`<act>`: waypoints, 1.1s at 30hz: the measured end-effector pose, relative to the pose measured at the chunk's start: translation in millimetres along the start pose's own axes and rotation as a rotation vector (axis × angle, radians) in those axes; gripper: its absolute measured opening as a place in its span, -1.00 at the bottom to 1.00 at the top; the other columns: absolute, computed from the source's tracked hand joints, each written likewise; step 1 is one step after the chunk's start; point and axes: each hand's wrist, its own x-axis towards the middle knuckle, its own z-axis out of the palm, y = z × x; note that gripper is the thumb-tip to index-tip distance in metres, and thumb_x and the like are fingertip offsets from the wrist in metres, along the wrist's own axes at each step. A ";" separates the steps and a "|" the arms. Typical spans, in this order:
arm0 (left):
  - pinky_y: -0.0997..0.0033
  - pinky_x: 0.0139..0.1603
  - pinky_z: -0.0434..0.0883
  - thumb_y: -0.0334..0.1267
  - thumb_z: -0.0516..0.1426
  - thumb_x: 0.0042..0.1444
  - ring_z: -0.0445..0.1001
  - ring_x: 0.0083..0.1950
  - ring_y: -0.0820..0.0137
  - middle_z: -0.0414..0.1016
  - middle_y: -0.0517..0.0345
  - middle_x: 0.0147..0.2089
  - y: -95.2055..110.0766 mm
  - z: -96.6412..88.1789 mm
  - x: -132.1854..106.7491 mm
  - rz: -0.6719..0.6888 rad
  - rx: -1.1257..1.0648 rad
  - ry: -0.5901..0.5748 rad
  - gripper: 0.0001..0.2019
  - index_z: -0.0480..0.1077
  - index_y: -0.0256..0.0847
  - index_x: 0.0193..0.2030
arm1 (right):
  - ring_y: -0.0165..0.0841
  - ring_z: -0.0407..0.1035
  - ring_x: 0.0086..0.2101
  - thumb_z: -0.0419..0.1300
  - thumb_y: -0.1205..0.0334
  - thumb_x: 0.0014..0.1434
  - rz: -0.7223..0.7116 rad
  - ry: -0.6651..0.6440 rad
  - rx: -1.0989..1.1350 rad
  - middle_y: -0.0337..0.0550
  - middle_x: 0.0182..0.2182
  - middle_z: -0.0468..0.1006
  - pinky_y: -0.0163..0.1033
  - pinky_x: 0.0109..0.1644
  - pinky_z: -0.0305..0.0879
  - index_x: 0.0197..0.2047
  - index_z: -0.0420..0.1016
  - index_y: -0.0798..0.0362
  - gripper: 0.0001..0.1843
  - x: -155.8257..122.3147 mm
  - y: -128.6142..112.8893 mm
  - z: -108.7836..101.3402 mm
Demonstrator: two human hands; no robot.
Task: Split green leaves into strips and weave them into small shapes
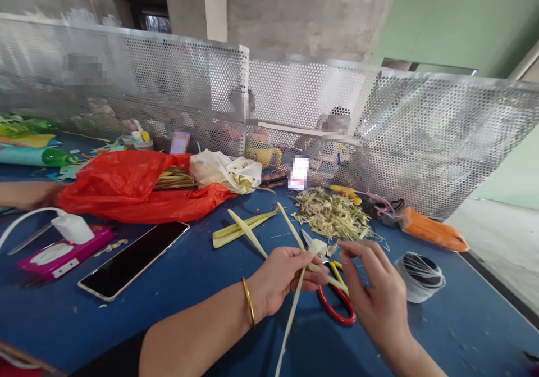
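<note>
My left hand (282, 278), with a gold bangle at the wrist, pinches several pale, flat plant strips (291, 318) that cross each other. One strip hangs toward me, while others point away over the table. My right hand (381, 293) is just to the right, thumb and index finger close together at a small tan bit that I cannot make out clearly. Below and behind the hands lie scissors (352, 316) with red and yellow handles, partly hidden by fingers and strips. Beyond my left hand, more pale green strips (240, 231) lie on the blue table (202, 315).
A heap of shredded plant scraps (330, 214) lies ahead. To the right are a spool of grey cord (420, 276) and an orange packet (433, 229). Leftward are a phone (135, 262), a pink power strip (67, 253) and a red bag (122, 183). A perforated metal screen (303, 90) stands behind; another person's arm (29, 194) reaches in.
</note>
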 end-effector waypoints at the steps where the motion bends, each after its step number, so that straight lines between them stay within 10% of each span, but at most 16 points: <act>1: 0.56 -0.41 0.40 -0.22 0.15 0.12 0.54 -0.39 0.44 0.57 -0.03 -0.32 -2.8 2.3 -1.3 0.005 0.036 -0.031 -0.80 0.47 -0.36 -0.34 | -0.27 0.38 -0.25 0.06 0.22 0.25 -0.010 -0.025 -0.015 -0.09 -0.26 0.47 -0.21 -0.20 0.26 -0.13 0.45 0.01 -0.81 -0.7 -1.5 0.1; 7: 0.52 -0.51 0.35 -0.22 0.13 0.04 0.47 -0.55 0.46 0.49 0.11 -0.52 -20.8 18.3 -10.7 -0.004 0.294 -0.169 -0.80 0.46 -0.33 -0.43 | -0.31 0.36 -0.34 0.18 0.13 0.17 0.164 -0.373 0.098 -0.18 -0.39 0.45 -0.22 -0.25 0.25 -0.37 0.56 -0.02 -0.82 -1.7 -3.1 11.8; 11: 0.53 -0.57 0.31 -0.17 0.15 0.01 0.43 -0.59 0.48 0.52 0.04 -0.44 -24.9 17.8 -9.9 -0.053 0.341 -0.211 -0.76 0.44 -0.35 -0.48 | -0.39 0.36 -0.44 0.15 0.16 0.19 0.282 -0.314 0.343 -0.23 -0.48 0.44 -0.33 -0.38 0.26 -0.47 0.48 0.04 -0.76 -2.6 -4.1 12.3; 16: 0.63 -0.57 0.29 -0.29 0.13 0.05 0.53 -0.43 0.45 0.57 0.00 -0.35 -8.5 3.5 -0.7 -0.099 0.055 -0.059 -0.84 0.48 -0.36 -0.31 | -0.37 0.37 -0.45 0.10 0.34 0.22 -0.049 -0.078 0.169 -0.19 -0.44 0.52 -0.26 -0.34 0.22 -0.33 0.40 0.03 -0.90 -10.4 -16.2 1.8; 21: 0.72 -0.70 0.16 -0.31 0.05 0.19 0.52 -0.47 0.53 0.56 0.00 -0.40 14.2 -6.3 3.3 -0.190 -0.249 0.081 -0.81 0.45 -0.38 -0.31 | -0.34 0.38 -0.46 0.05 0.45 0.20 -0.397 -0.149 0.000 -0.13 -0.45 0.52 -0.20 -0.32 0.24 -0.19 0.35 0.06 -0.85 -19.1 -24.8 11.7; 33: 0.57 -0.35 0.47 -0.37 0.04 0.19 0.56 -0.35 0.43 0.57 -0.06 -0.32 15.2 -10.7 3.8 -0.043 -0.317 0.100 -0.83 0.44 -0.41 -0.26 | -0.21 0.38 -0.30 0.08 0.26 0.21 -0.502 -0.295 -0.129 0.00 -0.30 0.51 -0.04 -0.17 0.30 0.03 0.32 0.19 -0.67 -17.6 -21.0 16.9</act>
